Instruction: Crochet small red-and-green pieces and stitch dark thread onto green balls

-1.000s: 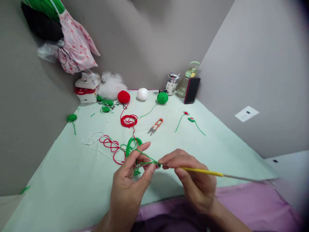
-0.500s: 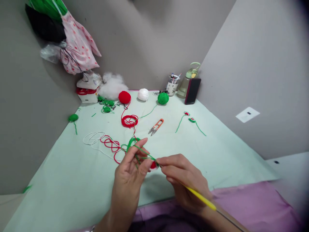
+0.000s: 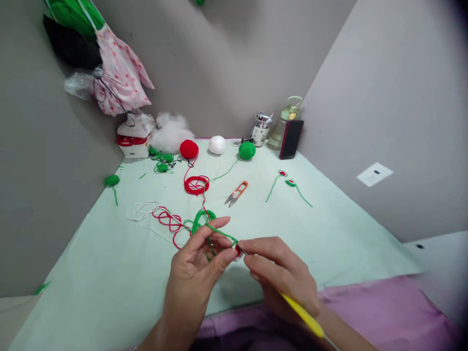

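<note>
Between thumb and fingers, my left hand (image 3: 199, 263) pinches a small red, white and green crochet piece (image 3: 237, 250). Green yarn (image 3: 223, 232) runs from the raised left index finger to that piece. My right hand (image 3: 281, 270) grips a crochet hook (image 3: 302, 314) with a yellow handle, its tip at the piece's edge and partly hidden by the fingers. Just behind the left hand lies a loose coil of green yarn (image 3: 199, 219). Loops of red yarn (image 3: 168, 218) and white yarn (image 3: 141, 209) spread to the left of it.
Orange thread snips (image 3: 237, 193) lie beyond my hands. Farther back are a red yarn ball (image 3: 189, 149), a white yarn ball (image 3: 217, 145) and a green yarn ball (image 3: 247, 150). Two small crocheted pieces (image 3: 290, 183) with green tails rest at right. A phone (image 3: 291, 140) leans against a bottle (image 3: 278, 134).
The left fingertips and the crochet piece have shifted slightly right, and the left thumb covers more of it. The hook's handle has tilted a little steeper. The view has moved slightly.
</note>
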`<state>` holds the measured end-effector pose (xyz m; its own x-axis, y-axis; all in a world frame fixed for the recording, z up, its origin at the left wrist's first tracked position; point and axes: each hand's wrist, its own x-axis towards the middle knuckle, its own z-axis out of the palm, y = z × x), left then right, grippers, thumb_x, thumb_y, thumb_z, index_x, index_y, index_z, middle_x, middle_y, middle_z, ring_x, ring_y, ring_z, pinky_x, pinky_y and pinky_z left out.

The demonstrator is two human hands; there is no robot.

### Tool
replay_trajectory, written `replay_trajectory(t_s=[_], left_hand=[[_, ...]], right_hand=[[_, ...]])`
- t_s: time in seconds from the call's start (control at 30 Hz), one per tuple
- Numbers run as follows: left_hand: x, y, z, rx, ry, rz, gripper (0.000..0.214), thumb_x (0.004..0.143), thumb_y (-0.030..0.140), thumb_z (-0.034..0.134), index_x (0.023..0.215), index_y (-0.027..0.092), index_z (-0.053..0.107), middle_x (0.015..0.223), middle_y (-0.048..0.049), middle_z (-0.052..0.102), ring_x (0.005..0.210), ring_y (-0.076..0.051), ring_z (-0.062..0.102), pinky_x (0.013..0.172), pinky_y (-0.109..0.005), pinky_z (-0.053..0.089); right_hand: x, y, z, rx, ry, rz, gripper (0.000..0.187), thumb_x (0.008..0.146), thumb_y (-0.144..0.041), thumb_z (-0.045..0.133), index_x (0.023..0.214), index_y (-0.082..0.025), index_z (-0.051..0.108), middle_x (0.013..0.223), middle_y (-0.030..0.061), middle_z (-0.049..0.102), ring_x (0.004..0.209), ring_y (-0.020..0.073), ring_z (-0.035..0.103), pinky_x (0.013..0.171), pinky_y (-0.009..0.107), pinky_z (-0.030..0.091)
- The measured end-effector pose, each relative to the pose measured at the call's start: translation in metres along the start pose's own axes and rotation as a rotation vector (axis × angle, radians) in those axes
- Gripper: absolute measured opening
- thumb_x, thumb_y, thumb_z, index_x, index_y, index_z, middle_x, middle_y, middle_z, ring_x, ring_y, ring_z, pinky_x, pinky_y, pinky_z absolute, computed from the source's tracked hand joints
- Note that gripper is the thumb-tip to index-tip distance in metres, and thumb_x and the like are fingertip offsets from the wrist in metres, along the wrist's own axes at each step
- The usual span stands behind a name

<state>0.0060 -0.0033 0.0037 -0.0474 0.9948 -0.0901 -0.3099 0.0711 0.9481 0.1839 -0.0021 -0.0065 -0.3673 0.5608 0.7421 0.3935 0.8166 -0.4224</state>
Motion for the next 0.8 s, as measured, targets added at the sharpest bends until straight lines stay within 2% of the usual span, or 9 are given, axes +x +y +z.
replay_trajectory(t_s=[0.2, 0.3, 0.37, 0.5, 0.57, 0.63, 0.7, 0.8], left_hand=[[0.0, -0.003, 0.001, 0.15, 0.007, 0.052, 0.035, 0.081, 0.026, 0.08, 0.116, 0.026, 0.075, 0.083, 0.0009, 0.071, 0.081, -0.014, 0.067, 0.08, -0.022, 0.055], [-0.001, -0.006, 0.005, 0.143, 0.055, 0.076, 0.043, 0.08, 0.021, 0.08, 0.122, 0.027, 0.072, 0.083, 0.0017, 0.068, 0.081, -0.013, 0.064, 0.082, -0.021, 0.053], [-0.001, -0.006, 0.007, 0.033, 0.041, 0.017, 0.054, 0.077, 0.02, 0.082, 0.129, 0.027, 0.068, 0.082, 0.0019, 0.065, 0.081, -0.013, 0.062, 0.08, -0.022, 0.052], [0.002, -0.003, 0.005, -0.294, -0.176, -0.266, 0.064, 0.073, 0.031, 0.086, 0.134, 0.023, 0.066, 0.082, 0.0004, 0.061, 0.065, -0.009, 0.052, 0.061, -0.02, 0.046], [0.004, 0.0, 0.001, -0.355, -0.205, -0.332, 0.061, 0.073, 0.031, 0.086, 0.131, 0.021, 0.069, 0.079, 0.0013, 0.058, 0.058, -0.006, 0.044, 0.054, -0.017, 0.039], [0.006, 0.002, -0.002, -0.332, -0.183, -0.307, 0.055, 0.075, 0.027, 0.085, 0.128, 0.021, 0.071, 0.077, 0.002, 0.056, 0.058, -0.006, 0.042, 0.053, -0.017, 0.037], [0.006, 0.002, -0.004, -0.265, -0.155, -0.237, 0.049, 0.077, 0.024, 0.082, 0.125, 0.021, 0.073, 0.077, 0.0015, 0.057, 0.063, -0.008, 0.047, 0.057, -0.017, 0.041], [0.004, -0.002, -0.003, -0.162, -0.143, -0.145, 0.045, 0.08, 0.018, 0.077, 0.124, 0.025, 0.073, 0.08, 0.001, 0.059, 0.075, -0.011, 0.054, 0.072, -0.02, 0.047]], right_hand=[[-0.002, -0.001, -0.001, -0.044, -0.01, -0.005, 0.042, 0.098, -0.01, 0.056, 0.138, -0.025, 0.058, 0.115, 0.0146, 0.075, 0.098, 0.0234, 0.073, 0.076, 0.037, 0.064], [0.0, -0.001, 0.002, -0.083, -0.008, -0.03, 0.042, 0.099, -0.011, 0.055, 0.139, -0.024, 0.058, 0.113, 0.014, 0.076, 0.1, 0.0233, 0.073, 0.078, 0.036, 0.065], [0.001, 0.0, 0.004, -0.143, -0.023, -0.057, 0.042, 0.098, -0.01, 0.057, 0.137, -0.024, 0.06, 0.108, 0.0121, 0.077, 0.097, 0.0236, 0.075, 0.078, 0.035, 0.065], [0.002, 0.001, 0.005, -0.146, -0.032, -0.096, 0.051, 0.092, -0.007, 0.066, 0.136, -0.032, 0.063, 0.099, 0.0056, 0.078, 0.084, 0.0222, 0.075, 0.073, 0.032, 0.065], [0.003, 0.001, 0.001, 0.0, -0.03, 0.012, 0.047, 0.094, -0.009, 0.063, 0.134, -0.032, 0.065, 0.101, 0.0059, 0.076, 0.085, 0.0223, 0.074, 0.072, 0.033, 0.064], [0.006, 0.0, -0.003, 0.208, 0.007, 0.183, 0.035, 0.097, -0.011, 0.058, 0.125, -0.03, 0.07, 0.098, 0.0071, 0.074, 0.087, 0.0225, 0.071, 0.072, 0.035, 0.062], [0.011, 0.0, -0.006, 0.437, 0.103, 0.333, 0.024, 0.099, -0.014, 0.055, 0.11, -0.025, 0.074, 0.088, 0.0066, 0.07, 0.081, 0.0206, 0.067, 0.069, 0.034, 0.059], [0.019, 0.0, -0.003, 0.66, 0.168, 0.444, 0.018, 0.101, -0.021, 0.058, 0.099, -0.022, 0.076, 0.082, 0.0055, 0.068, 0.075, 0.018, 0.065, 0.065, 0.031, 0.056]])
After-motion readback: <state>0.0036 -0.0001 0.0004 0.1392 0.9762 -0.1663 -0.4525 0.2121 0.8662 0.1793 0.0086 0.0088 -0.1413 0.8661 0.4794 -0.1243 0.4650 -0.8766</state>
